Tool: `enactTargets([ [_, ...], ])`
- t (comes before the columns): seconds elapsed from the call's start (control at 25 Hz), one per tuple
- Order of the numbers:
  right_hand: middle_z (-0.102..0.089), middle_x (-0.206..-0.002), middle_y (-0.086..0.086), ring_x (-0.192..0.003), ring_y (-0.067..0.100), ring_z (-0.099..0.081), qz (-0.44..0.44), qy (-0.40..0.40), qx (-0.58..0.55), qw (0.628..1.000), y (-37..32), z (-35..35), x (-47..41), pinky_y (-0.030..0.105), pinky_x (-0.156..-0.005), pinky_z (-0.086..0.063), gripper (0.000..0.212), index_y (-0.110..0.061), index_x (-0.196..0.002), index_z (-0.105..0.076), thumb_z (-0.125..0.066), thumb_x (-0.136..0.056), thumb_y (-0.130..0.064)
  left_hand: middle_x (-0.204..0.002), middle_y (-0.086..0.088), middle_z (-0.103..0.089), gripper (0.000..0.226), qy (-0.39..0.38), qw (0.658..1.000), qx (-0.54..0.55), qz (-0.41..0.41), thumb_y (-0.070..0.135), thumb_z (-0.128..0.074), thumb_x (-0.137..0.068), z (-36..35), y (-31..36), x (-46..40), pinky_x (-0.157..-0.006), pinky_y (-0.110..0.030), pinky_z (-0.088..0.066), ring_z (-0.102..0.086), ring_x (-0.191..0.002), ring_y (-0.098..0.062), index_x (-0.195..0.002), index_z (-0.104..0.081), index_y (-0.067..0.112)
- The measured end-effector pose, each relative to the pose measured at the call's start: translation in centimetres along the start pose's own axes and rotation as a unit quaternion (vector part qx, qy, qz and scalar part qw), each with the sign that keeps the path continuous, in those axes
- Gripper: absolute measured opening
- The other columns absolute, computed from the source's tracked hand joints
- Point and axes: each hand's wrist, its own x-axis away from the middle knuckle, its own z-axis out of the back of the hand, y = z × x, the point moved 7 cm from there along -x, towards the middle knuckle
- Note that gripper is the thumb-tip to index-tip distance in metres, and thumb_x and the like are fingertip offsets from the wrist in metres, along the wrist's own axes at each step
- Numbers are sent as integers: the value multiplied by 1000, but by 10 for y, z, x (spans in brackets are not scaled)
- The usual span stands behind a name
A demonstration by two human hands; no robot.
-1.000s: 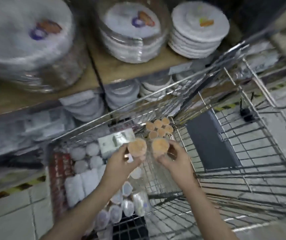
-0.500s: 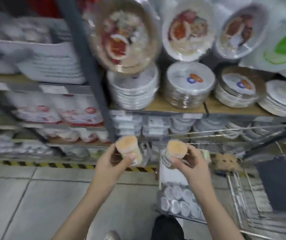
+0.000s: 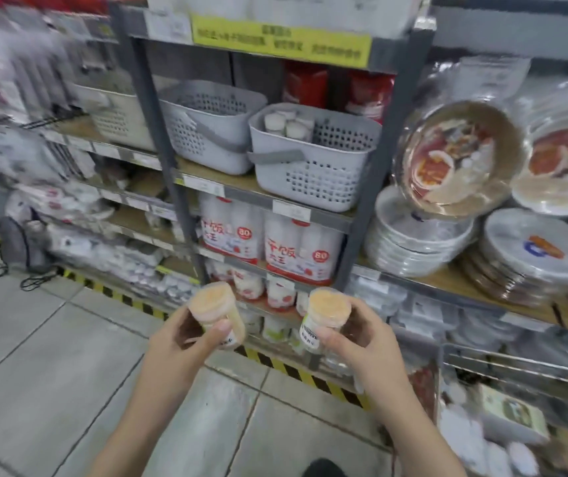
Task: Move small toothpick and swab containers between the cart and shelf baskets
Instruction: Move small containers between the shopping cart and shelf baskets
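Note:
My left hand (image 3: 179,342) grips a small clear toothpick container (image 3: 215,313) with a pale orange top. My right hand (image 3: 354,342) grips a second toothpick container (image 3: 327,313) of the same kind. Both are held upright at chest height in front of the shelves. On the shelf above stand two grey plastic baskets: the right basket (image 3: 313,173) holds a few white swab containers (image 3: 287,123) at its back left, and the left basket (image 3: 206,132) shows nothing inside from here. The wire cart (image 3: 516,370) is at the lower right edge.
Grey metal shelf posts (image 3: 151,132) frame the baskets. Stacks of wrapped paper plates (image 3: 416,235) fill the shelf to the right. Packs of disposable cups (image 3: 268,242) sit under the baskets. Yellow-black tape (image 3: 127,299) lines the tiled floor along the shelf foot.
My view has swung up and left from the cart to the shelf. Both hands have lifted their toothpick containers out of the cart and now hold them before the grey baskets.

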Motion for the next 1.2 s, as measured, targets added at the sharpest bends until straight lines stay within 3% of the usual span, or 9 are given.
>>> enactTargets([
  [0.12,-71,-104,-8,-98,11,-66,4,1,8,1000,-14,0,-27,32,-84,-53,44,-32,-103,-68,-81,-61,-33,-89,19,-72,29,-6,1000,8,-14,9,-70,-81,-6,15,-30,-64,-10,-49,-66,-80,3,-99,-64,31],
  [0.4,-72,-101,-4,-96,12,-67,62,34,2,997,-54,14,-128,26,-81,-54,44,-22,-104,-67,-85,-64,-20,-94,12,-72,28,-75,995,-9,-71,35,-72,-73,-53,69,-143,-70,-18,-52,-67,-86,-5,-100,-66,34],
  [0.52,-72,-101,-6,-96,10,-67,79,38,22,996,-75,14,-171,26,-80,-54,42,-23,-105,-67,-76,-64,-26,-91,13,-73,23,-73,994,-3,-87,34,-68,-70,-62,84,-187,-67,-16,-51,-67,-83,-3,-92,-69,35],
  [0.76,-71,-103,-10,-98,8,-66,100,44,36,993,-97,8,-221,30,-84,-51,38,-32,-102,-68,-83,-67,-25,-91,15,-73,29,-69,993,-14,-99,37,-69,-68,-56,90,-257,-65,-10,-49,-67,-84,-1,-97,-67,33],
  [0.92,-72,-103,-7,-97,10,-67,106,89,-3,990,-111,13,-238,24,-78,-53,38,-31,-103,-69,-81,-68,-23,-86,17,-72,32,-93,988,-35,-117,45,-71,-64,-58,107,-305,-65,-8,-47,-65,-79,2,-92,-68,32],
  [1.08,-72,-101,-6,-94,8,-67,126,146,29,981,-136,17,-263,20,-79,-53,42,-21,-106,-65,-79,-66,-27,-85,9,-72,34,-157,973,-78,-152,52,-67,-62,-89,130,-352,-69,-19,-50,-65,-77,-5,-88,-66,30],
  [1.2,-72,-95,-8,-88,4,-68,111,194,80,971,-142,19,-292,18,-76,-53,34,-25,-99,-63,-81,-71,-21,-81,11,-67,27,-205,947,-139,-204,39,-73,-73,-120,145,-381,-61,-12,-46,-61,-72,-1,-93,-58,28],
])
